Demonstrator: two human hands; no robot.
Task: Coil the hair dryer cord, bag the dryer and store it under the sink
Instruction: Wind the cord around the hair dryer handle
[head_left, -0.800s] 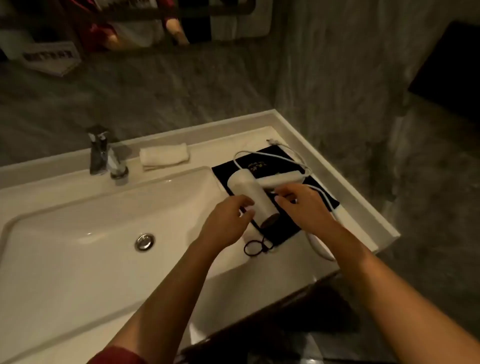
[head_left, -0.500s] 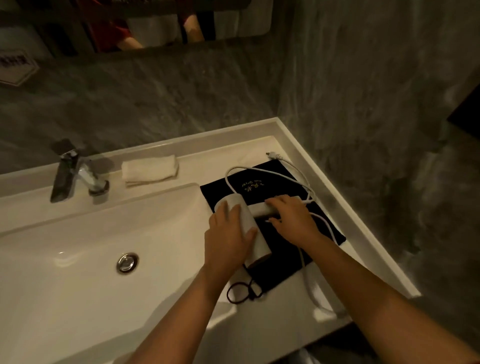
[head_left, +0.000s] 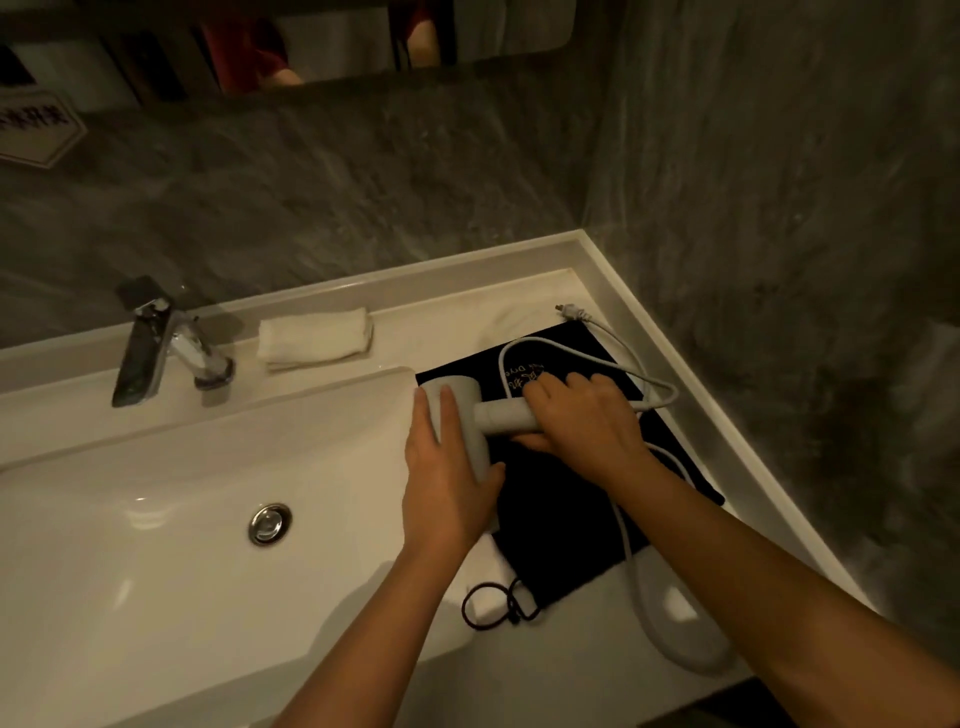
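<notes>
A white hair dryer (head_left: 464, 415) lies on a flat black drawstring bag (head_left: 561, 514) on the counter to the right of the basin. My left hand (head_left: 445, 486) is wrapped over the dryer's barrel. My right hand (head_left: 584, 418) is closed around the handle. The white cord (head_left: 631, 545) lies loose: one loop runs over the bag's far end to the plug (head_left: 569, 312) near the back corner, another hangs toward the counter's front edge. The bag's dark drawstring (head_left: 493, 605) curls at its near end.
The white basin (head_left: 156, 519) with its drain (head_left: 268, 523) fills the left. A chrome faucet (head_left: 166, 343) stands behind it, and a folded white towel (head_left: 314, 338) lies on the back ledge. Grey stone walls close in behind and on the right, with a mirror above.
Both hands have settled onto the dryer: the left went from beside the barrel to gripping it, and the right closed around the handle. The view has shifted a little.
</notes>
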